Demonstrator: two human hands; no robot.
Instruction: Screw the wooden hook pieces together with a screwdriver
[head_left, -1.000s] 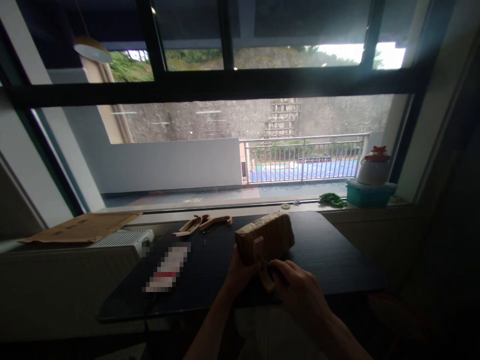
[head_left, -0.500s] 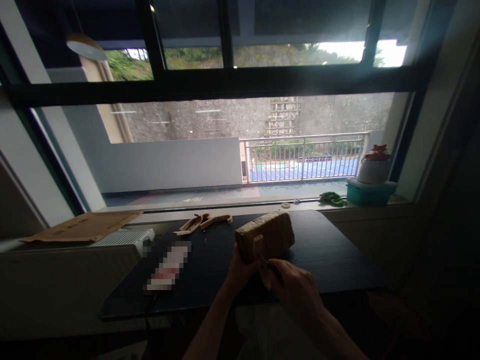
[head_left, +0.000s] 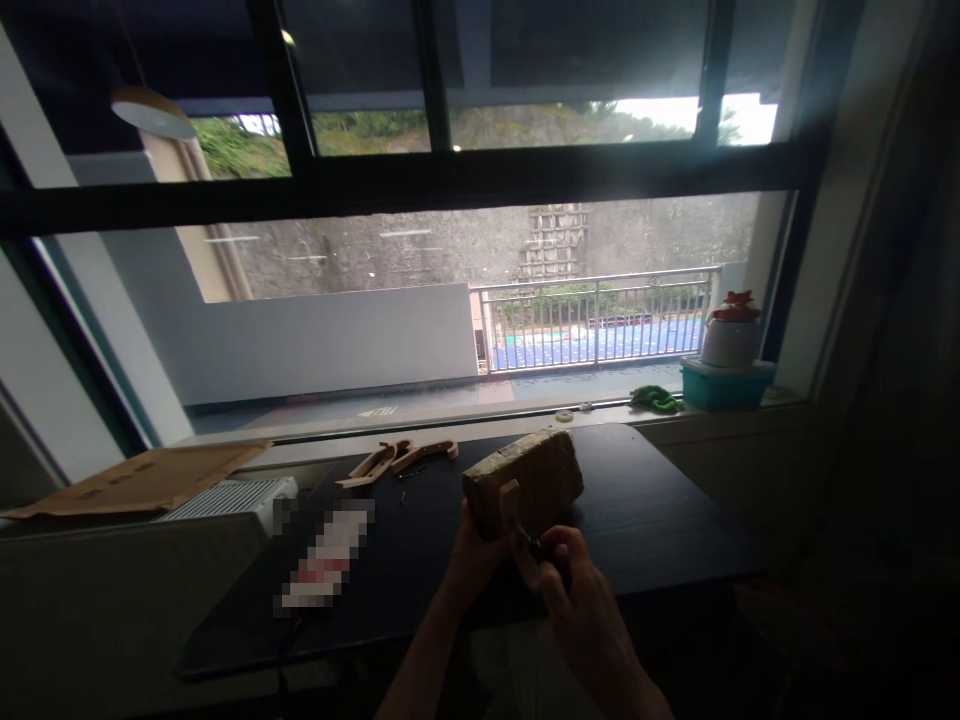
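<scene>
Wooden piece (head_left: 511, 503): pale, smooth-looking, narrow and curved; upper end blunt and lighter than the shaded lower part; small dark spots near mid-length.
Wooden piece, position: upright with a slight tilt, against the near face of the block, between the two hands; lower end partly covered by the right hand.
Block (head_left: 546, 478): brick-shaped, brown sides, paler and uneven top face; set at an angle on the dark table (head_left: 660, 520), near its middle.
Left hand (head_left: 474, 555): closed about the block's near left end, thumb at the wooden piece; some fingertips hidden.
Right hand (head_left: 581, 590): gripping the dark handle of a tool (head_left: 537, 546), which points toward the middle of the wooden piece; tip contact cannot be told.
Spare parts: curved wooden parts (head_left: 424, 456) at the table's far edge, of similar pale wood; small thin pieces (head_left: 403, 497) just beside them.
Table, left side: pale strip (head_left: 335, 545) with a red band, pixelated, details unreadable.
Sill: green cloth (head_left: 655, 399) beside a teal box (head_left: 726, 388).
</scene>
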